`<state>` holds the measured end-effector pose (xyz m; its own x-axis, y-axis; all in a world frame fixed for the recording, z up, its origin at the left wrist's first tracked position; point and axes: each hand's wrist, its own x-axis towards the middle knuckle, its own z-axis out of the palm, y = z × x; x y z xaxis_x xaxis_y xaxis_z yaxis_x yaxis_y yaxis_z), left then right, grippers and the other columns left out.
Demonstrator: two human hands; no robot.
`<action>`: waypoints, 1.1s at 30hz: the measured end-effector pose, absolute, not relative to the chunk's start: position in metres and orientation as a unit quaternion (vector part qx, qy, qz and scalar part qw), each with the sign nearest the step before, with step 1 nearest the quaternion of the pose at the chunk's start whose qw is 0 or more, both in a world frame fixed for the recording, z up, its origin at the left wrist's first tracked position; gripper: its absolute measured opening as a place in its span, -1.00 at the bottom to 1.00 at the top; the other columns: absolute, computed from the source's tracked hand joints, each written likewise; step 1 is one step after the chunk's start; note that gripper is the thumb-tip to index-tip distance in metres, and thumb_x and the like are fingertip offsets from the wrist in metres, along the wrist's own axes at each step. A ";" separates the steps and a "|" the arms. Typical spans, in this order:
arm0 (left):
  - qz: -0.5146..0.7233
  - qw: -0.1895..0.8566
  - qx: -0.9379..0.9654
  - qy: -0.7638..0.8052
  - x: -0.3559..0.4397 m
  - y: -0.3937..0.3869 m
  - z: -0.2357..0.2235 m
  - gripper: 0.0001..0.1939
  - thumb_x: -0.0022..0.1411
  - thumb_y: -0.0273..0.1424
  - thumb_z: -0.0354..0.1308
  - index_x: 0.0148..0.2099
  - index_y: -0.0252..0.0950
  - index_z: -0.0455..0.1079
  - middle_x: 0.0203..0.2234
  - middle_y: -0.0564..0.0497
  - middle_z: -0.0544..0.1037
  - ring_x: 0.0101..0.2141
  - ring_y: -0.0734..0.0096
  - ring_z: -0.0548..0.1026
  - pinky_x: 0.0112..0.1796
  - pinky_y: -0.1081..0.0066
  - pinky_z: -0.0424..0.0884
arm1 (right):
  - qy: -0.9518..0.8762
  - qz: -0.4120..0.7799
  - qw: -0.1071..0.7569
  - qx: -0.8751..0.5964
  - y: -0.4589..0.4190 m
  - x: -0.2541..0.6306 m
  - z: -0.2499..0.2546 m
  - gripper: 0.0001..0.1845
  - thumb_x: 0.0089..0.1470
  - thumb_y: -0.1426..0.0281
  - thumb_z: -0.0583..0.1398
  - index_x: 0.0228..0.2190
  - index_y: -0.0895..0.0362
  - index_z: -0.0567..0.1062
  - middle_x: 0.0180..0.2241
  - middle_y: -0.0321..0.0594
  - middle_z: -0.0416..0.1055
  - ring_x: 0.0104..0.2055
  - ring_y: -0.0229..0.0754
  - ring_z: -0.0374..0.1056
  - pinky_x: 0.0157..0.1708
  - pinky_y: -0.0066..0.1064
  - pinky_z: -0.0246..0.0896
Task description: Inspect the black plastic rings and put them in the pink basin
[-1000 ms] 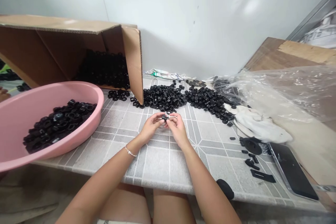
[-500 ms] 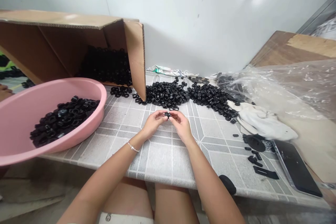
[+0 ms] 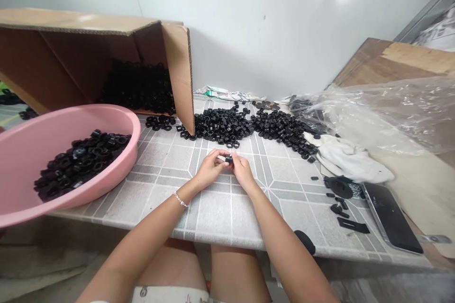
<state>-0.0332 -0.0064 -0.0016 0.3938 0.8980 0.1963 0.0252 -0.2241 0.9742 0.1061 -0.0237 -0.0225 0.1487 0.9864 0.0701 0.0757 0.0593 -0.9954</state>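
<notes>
My left hand (image 3: 209,168) and my right hand (image 3: 242,169) meet over the tiled table (image 3: 213,208), fingertips pinched together on one small black ring part (image 3: 228,157). Just beyond them lies a heap of the same black parts (image 3: 249,128). A pink basin (image 3: 31,161) at the left holds more black parts (image 3: 80,161). A cardboard box (image 3: 92,57) lying on its side behind the basin is filled with black parts too.
A white cloth (image 3: 350,161) and crumpled clear plastic (image 3: 387,113) lie at the right. A dark phone (image 3: 391,218) and a few flat black pieces (image 3: 343,199) sit near the right front edge. A black knob (image 3: 304,241) pokes over the table's front edge.
Both hands stay pinched on the small black part and have shifted only slightly; the camera view has drifted a little.
</notes>
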 end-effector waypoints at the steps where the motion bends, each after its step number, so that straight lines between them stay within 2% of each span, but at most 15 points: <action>1: 0.424 0.532 0.644 0.349 -0.033 -0.007 0.000 -0.69 0.07 -0.44 0.20 -0.09 -0.30 0.38 -0.17 -0.04 0.46 -0.37 0.48 0.51 -0.25 0.40 0.45 | -0.473 0.422 0.547 -0.546 -0.024 0.103 -0.022 -0.31 0.03 -0.22 -0.05 -0.70 0.10 0.27 -0.73 -0.32 0.18 -0.64 -0.28 0.12 -0.58 -0.41 0.06; 4: 0.437 0.572 0.595 0.358 -0.034 -0.008 0.003 -0.65 0.06 -0.37 0.24 -0.08 -0.30 0.33 -0.17 -0.04 0.48 -0.36 0.47 0.51 -0.24 0.39 0.45 | -0.422 0.443 0.594 -0.523 -0.026 0.097 -0.017 -0.34 0.04 -0.22 -0.07 -0.62 0.10 0.30 -0.71 -0.35 0.18 -0.64 -0.29 0.14 -0.58 -0.42 0.09; 8: 0.462 0.586 0.547 0.380 -0.037 -0.004 0.003 -0.60 0.01 -0.32 0.29 -0.11 -0.32 0.31 -0.14 -0.04 0.45 -0.37 0.49 0.49 -0.19 0.34 0.45 | -0.429 0.493 0.613 -0.443 -0.028 0.097 -0.010 -0.51 0.01 -0.06 0.13 -0.25 0.08 0.42 -0.45 -0.28 0.42 -0.45 -0.23 0.36 -0.38 -0.36 0.29; 9: 0.468 0.589 0.539 0.379 -0.037 -0.003 0.003 -0.59 0.01 -0.31 0.30 -0.11 -0.32 0.31 -0.13 -0.04 0.44 -0.36 0.49 0.49 -0.18 0.32 0.45 | -0.432 0.501 0.610 -0.436 -0.028 0.097 -0.010 -0.54 0.01 -0.03 0.15 -0.24 0.08 0.43 -0.40 -0.25 0.45 -0.41 -0.21 0.38 -0.33 -0.33 0.32; 13: 0.486 0.602 0.515 0.369 -0.037 0.000 0.000 -0.57 -0.01 -0.29 0.31 -0.11 -0.32 0.29 -0.12 -0.05 0.41 -0.30 0.46 0.48 -0.14 0.29 0.44 | -0.407 0.504 0.629 -0.430 -0.027 0.098 -0.011 -0.57 0.02 -0.02 0.14 -0.43 0.10 0.41 -0.33 -0.17 0.48 -0.34 -0.16 0.42 -0.25 -0.26 0.36; 18: 0.490 0.597 0.513 0.375 -0.039 0.000 0.002 -0.58 -0.02 -0.29 0.32 -0.14 -0.32 0.29 -0.13 -0.06 0.40 -0.24 0.42 0.45 -0.16 0.32 0.45 | -0.402 0.536 0.616 -0.414 -0.028 0.096 -0.011 -0.55 -0.01 0.03 0.21 -0.18 0.07 0.47 -0.29 -0.21 0.50 -0.31 -0.19 0.43 -0.20 -0.25 0.36; 22: 0.492 0.586 0.518 0.383 -0.040 -0.001 0.005 -0.59 -0.02 -0.31 0.32 -0.14 -0.32 0.30 -0.13 -0.06 0.41 -0.22 0.39 0.46 -0.14 0.30 0.44 | -0.405 0.534 0.622 -0.404 -0.029 0.097 -0.009 -0.56 0.02 -0.01 0.17 -0.45 0.13 0.51 -0.38 -0.15 0.51 -0.31 -0.13 0.43 -0.20 -0.22 0.35; 23: 0.490 0.585 0.521 0.383 -0.039 -0.001 0.005 -0.60 -0.01 -0.31 0.32 -0.14 -0.33 0.30 -0.13 -0.06 0.41 -0.21 0.38 0.45 -0.14 0.30 0.44 | -0.405 0.530 0.626 -0.404 -0.029 0.098 -0.009 -0.56 0.03 -0.01 0.16 -0.44 0.13 0.50 -0.39 -0.16 0.51 -0.32 -0.14 0.43 -0.21 -0.23 0.35; 27: 0.475 0.587 0.537 0.377 -0.038 -0.002 0.002 -0.61 0.01 -0.31 0.31 -0.13 -0.33 0.31 -0.14 -0.07 0.42 -0.15 0.34 0.44 -0.12 0.31 0.43 | -0.434 0.526 0.603 -0.416 -0.028 0.100 -0.011 -0.54 0.03 0.02 0.17 -0.17 0.09 0.49 -0.35 -0.22 0.52 -0.32 -0.17 0.43 -0.21 -0.25 0.35; 31: 0.469 0.608 0.525 0.368 -0.038 -0.001 0.000 -0.58 0.01 -0.30 0.33 -0.11 -0.33 0.31 -0.11 -0.08 0.41 -0.21 0.39 0.46 -0.16 0.32 0.45 | -0.438 0.522 0.598 -0.422 -0.027 0.103 -0.011 -0.53 0.04 -0.02 0.13 -0.35 0.13 0.50 -0.42 -0.17 0.51 -0.33 -0.12 0.44 -0.22 -0.22 0.36; 33: 0.475 0.614 0.508 0.373 -0.040 0.000 0.002 -0.56 0.00 -0.29 0.34 -0.11 -0.33 0.30 -0.10 -0.07 0.41 -0.25 0.43 0.47 -0.18 0.33 0.46 | -0.443 0.521 0.600 -0.415 -0.028 0.103 -0.011 -0.56 0.05 -0.01 0.13 -0.35 0.12 0.46 -0.42 -0.17 0.50 -0.33 -0.13 0.44 -0.20 -0.21 0.36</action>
<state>-0.0398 0.0000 0.0021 0.2703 0.9625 0.0246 -0.2052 0.0326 0.9782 0.1031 -0.0279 -0.0105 0.0645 0.9931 0.0983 -0.2577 0.1118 -0.9597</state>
